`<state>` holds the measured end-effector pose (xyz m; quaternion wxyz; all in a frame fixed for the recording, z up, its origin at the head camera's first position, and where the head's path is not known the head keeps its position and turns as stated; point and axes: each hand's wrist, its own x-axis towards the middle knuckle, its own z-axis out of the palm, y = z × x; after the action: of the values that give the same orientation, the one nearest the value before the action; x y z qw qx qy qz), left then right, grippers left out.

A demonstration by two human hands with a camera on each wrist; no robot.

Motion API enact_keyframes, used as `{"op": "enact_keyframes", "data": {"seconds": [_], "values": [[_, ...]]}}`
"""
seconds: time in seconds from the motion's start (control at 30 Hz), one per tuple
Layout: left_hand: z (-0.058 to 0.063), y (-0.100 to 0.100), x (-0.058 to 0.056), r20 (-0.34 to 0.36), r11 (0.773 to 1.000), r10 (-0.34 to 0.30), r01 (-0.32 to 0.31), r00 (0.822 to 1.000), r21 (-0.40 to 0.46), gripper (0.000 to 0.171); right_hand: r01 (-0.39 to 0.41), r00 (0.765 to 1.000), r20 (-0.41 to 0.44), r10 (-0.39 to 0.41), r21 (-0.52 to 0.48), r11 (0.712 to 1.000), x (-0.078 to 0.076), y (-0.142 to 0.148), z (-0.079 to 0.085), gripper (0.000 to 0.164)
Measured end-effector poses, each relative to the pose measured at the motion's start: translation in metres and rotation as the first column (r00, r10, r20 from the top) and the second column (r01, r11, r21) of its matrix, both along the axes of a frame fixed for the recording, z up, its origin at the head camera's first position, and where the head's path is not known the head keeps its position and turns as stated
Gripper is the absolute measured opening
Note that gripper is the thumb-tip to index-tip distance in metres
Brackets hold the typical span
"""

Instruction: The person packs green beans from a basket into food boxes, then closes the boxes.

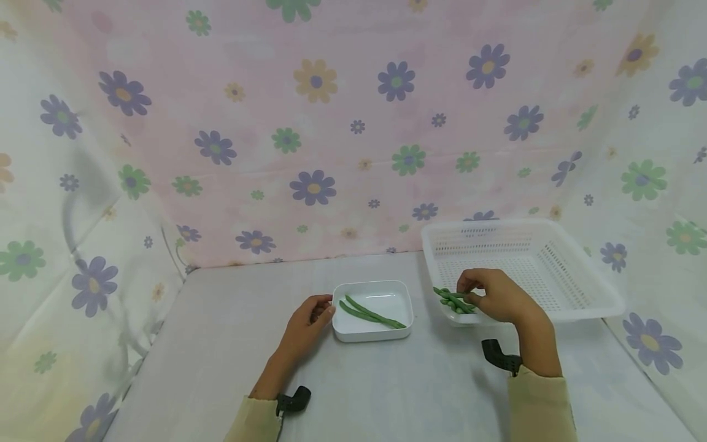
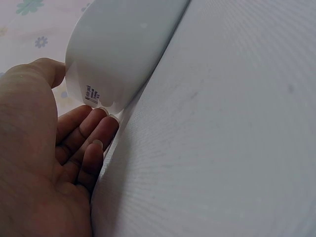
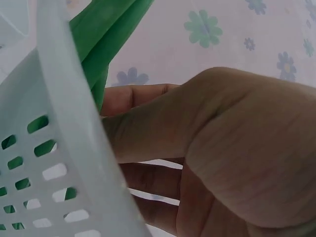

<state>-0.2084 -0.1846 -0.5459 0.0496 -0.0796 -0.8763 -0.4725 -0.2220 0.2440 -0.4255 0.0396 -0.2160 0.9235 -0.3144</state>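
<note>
A small white rectangular dish (image 1: 371,336) stands on the table with a couple of green beans (image 1: 369,314) lying in it. At its left end, my left hand (image 1: 307,320) holds the dish, thumb at the upper edge and fingertips low against the side, as the left wrist view shows. Inside the near left corner of a white perforated basket (image 1: 585,270) is a small pile of green beans (image 1: 458,306). Over that pile my right hand (image 1: 497,296) pinches green bean (image 3: 106,34) between thumb and fingers. The basket's wall hides part of the grip in the right wrist view.
A white cloth covers the table (image 1: 237,344). Flowered curtain (image 1: 342,135) hangs behind the table and on both sides. The basket's near rim rises between the table and the beans inside. A gap of table separates dish and basket.
</note>
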Motion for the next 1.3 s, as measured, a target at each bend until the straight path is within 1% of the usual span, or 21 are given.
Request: {"op": "enact_keyframes", "data": {"seconds": [0.2,0.37,0.83,1.0,1.13,1.3], "values": [[0.001,0.0,0.0,0.018,1.0,0.003,-0.002,1.0,-0.001,0.04,-0.017,0.998,-0.059,0.017,-0.011,1.0,0.004,-0.007,0.008,0.023],[0.0,0.0,-0.001,0.031,1.0,0.005,-0.006,0.999,0.008,0.04,-0.039,0.994,-0.106,0.036,-0.023,0.999,0.004,-0.012,0.01,0.024],[0.002,0.0,-0.001,0.027,1.0,-0.001,0.001,1.0,0.024,0.039,-0.059,0.988,-0.148,0.05,-0.056,0.997,0.007,-0.027,0.018,0.025],[0.001,0.0,0.0,0.032,1.0,0.0,-0.001,1.0,0.024,0.038,-0.062,0.981,-0.188,0.048,-0.067,0.996,0.01,-0.032,0.021,0.024],[0.001,0.0,0.0,0.032,1.0,0.0,-0.001,1.0,0.022,0.038,-0.076,0.962,-0.269,0.048,-0.096,0.992,0.014,-0.041,0.023,0.026],[0.001,0.0,0.0,0.028,1.0,-0.003,0.003,1.0,0.021,0.039,-0.13,0.909,-0.412,0.062,-0.139,0.982,0.017,-0.058,0.027,0.033]]}}
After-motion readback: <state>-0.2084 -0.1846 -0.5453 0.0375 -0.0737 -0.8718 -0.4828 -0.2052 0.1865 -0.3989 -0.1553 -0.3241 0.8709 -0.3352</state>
